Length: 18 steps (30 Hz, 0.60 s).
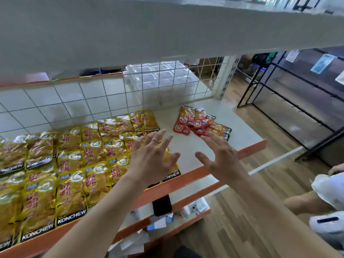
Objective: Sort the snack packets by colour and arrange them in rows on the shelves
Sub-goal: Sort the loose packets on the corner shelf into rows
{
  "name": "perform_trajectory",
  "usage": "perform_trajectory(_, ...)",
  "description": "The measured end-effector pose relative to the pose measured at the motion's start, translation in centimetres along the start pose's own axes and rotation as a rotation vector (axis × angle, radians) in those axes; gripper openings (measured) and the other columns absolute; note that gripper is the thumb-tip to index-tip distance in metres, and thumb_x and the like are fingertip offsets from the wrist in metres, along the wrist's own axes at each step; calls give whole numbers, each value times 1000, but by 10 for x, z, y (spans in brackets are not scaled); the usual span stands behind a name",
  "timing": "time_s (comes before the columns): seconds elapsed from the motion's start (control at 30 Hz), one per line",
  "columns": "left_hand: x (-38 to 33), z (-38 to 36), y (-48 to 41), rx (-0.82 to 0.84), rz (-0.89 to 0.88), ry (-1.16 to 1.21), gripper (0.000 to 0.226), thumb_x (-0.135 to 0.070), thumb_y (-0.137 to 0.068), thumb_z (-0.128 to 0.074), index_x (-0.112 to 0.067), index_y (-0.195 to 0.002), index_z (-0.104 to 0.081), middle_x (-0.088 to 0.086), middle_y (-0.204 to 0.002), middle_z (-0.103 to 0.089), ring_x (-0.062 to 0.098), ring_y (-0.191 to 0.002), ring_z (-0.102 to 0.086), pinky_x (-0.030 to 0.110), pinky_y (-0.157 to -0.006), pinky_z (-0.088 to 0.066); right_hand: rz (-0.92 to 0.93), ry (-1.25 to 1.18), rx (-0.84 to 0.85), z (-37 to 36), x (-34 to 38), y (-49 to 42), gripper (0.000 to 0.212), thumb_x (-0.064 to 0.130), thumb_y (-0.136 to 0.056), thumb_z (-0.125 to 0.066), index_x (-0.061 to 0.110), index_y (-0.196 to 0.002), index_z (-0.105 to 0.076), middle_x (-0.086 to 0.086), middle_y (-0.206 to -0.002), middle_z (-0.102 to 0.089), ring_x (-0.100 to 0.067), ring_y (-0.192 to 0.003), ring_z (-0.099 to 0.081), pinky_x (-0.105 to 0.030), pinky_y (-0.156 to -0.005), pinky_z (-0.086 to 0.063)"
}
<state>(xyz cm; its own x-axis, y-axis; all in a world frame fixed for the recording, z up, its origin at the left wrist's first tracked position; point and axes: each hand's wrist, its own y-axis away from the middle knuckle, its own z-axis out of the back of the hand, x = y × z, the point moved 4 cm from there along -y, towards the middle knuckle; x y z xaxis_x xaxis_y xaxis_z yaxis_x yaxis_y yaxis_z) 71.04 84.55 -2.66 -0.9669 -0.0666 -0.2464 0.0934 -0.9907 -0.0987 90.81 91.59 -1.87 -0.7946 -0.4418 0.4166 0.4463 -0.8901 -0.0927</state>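
So there's two hands in play, both empty; the left hand (152, 155) is spread wide, fingers straight, one ring (154, 140) on it, and it hovers over the right end of the yellow packets (70, 161); the right hand (221, 155) is just as wide open, holding nothing, fingertips pointing at the red packets (188, 118); whether they actually touch the pile I can't tell.

Yellow ones cover the left and middle of the shelf (186, 146), from the wire grid (111, 97) at the back edge to the orange front lip (251, 148); looks like three rows deep, roughly eight across in the back row; they overlap and run off the left side, so no exact total from me.

Red ones are one loose overlapping heap near the back right corner, apart from the yellows with bare shelf between; I count at least five, a couple more orange-ish than red.

One upper shelf (149, 30) fills the top of the view; a stack of clear boxes (160, 75) sits behind the grid; a lower shelf carries one black object (162, 204) and small bits too blurry to name.
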Motion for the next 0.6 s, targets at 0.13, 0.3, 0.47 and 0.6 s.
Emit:
perform_trajectory(0.13,-21,-9,-21,6,-11,-35,78,-72,-87,-15,-35,-154,-28,-8,-164,-21,16,-151,-17,44,-122,-12,-19,-1,-5,11,-26,-14,61,47,-93,-61,27,-148,-43,4,-159,-32,-18,-147,-28,-49,-117,-22)
perform_trajectory(0.3,-51,-20,-57,5,-1,-52,74,-69,-91,-24,-32,-154,-28,-7,-164,-24,17,-150,-19,43,-121,-13,-55,-15,11,23,-70,-38,61,42,-93,-62,26,-148,-43,3,-158,-35,-18,-146,-29,-46,-116,-22)
perform_trajectory(0.47,-76,-42,-99,19,93,-90,69,-65,-95,-38,-31,-154,-29,-4,-163,-27,18,-149,-24,42,-118,-22,-64,-22,71,22,-110,-65,58,44,-94,-60,27,-147,-44,4,-155,-40,-18,-144,-32,-46,-117,-24)
perform_trajectory(0.6,-84,-54,-131,-5,239,-79,62,-61,-95,-41,-27,-147,-42,-1,-155,-40,23,-140,-39,42,-109,-35,-45,12,97,16,-122,-85,57,45,-92,-59,22,-143,-48,1,-145,-51,-21,-134,-40,-43,-111,-31)
